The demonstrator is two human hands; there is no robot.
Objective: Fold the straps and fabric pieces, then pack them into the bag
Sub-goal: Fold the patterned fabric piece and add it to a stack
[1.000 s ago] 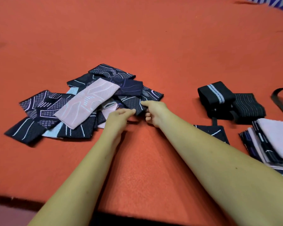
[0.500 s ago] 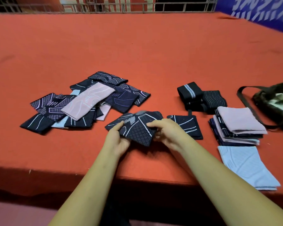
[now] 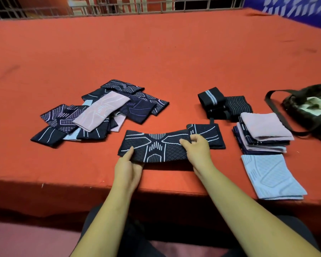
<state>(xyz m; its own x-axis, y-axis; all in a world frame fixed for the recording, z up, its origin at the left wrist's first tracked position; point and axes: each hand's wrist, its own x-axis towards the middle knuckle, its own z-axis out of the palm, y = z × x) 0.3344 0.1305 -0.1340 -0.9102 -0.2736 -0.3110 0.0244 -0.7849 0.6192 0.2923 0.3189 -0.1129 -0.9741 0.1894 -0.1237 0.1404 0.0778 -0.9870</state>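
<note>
Holding the dark fabric piece [image 3: 156, 148] spread out long, both hands are near the front edge of the red table [image 3: 156, 52]. The left hand [image 3: 127, 169] pinches its left end. The right hand [image 3: 196, 153] grips its right end, fingers curled over the top. Just behind lies a folded dark piece [image 3: 212, 133]. A folded stack [image 3: 263, 134] and a light blue piece [image 3: 271, 177] sit to the right, near the bag [image 3: 308, 108]. A messy pile [image 3: 100, 114] lies to the left.
</note>
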